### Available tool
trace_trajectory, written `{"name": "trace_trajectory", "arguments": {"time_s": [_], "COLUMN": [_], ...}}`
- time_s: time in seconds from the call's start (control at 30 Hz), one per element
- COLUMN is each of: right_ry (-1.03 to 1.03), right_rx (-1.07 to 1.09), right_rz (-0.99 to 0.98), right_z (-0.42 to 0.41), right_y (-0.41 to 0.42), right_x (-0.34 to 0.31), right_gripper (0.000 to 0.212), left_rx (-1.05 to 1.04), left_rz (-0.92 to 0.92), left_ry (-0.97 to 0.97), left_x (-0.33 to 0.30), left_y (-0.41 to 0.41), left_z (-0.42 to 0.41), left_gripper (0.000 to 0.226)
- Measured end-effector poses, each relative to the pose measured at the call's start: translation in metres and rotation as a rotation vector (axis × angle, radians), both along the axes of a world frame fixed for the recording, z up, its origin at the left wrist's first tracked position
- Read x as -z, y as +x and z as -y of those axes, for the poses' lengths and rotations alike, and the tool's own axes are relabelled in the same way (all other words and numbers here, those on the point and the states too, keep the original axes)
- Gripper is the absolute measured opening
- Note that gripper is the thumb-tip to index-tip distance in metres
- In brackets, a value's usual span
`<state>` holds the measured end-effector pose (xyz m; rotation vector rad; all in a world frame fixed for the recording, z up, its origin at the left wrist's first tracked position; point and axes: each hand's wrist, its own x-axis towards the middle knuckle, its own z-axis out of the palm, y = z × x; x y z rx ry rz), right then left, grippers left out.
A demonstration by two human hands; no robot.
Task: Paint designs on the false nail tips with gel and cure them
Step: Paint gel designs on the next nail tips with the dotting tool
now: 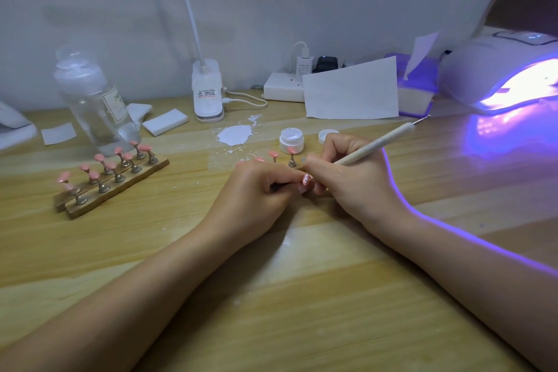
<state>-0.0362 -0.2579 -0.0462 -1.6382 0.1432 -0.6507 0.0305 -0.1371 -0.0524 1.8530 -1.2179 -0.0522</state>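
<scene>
My left hand [259, 190] pinches a small stand with a pink false nail tip [306, 180] that bears a white design. Against that tip my right hand [347, 178] grips a cream dotting pen [380, 143], whose far metal end points up to the right. Just behind my hands stands a wooden holder, mostly hidden, with pink tips [291, 150] on metal stems. An open white gel jar [291, 139] sits behind it, its lid [327, 135] to the right. At the far right a UV lamp [498, 69] glows purple.
A second wooden holder [111, 187] with several pink tips lies at the left. Behind it stands a clear pump bottle [93, 103]. White pads [164, 122], a spilled white patch [234, 134], a clip lamp base [208, 93], a paper sheet [351, 90] and a tissue box [416, 90] line the back.
</scene>
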Motion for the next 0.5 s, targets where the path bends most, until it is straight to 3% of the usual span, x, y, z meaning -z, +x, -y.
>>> {"name": "trace_trajectory", "arguments": {"time_s": [0.5], "right_ry": [-0.033], "right_rx": [0.004], "right_rz": [-0.012], "right_z": [0.001], "right_y": [-0.0005], "right_x": [0.001], "right_gripper": [0.04], "left_rx": [0.008], "left_rz": [0.007], "left_ry": [-0.002], "left_x": [-0.0001], "left_y": [-0.0009], "left_z": [0.0002], "left_gripper": [0.015]}}
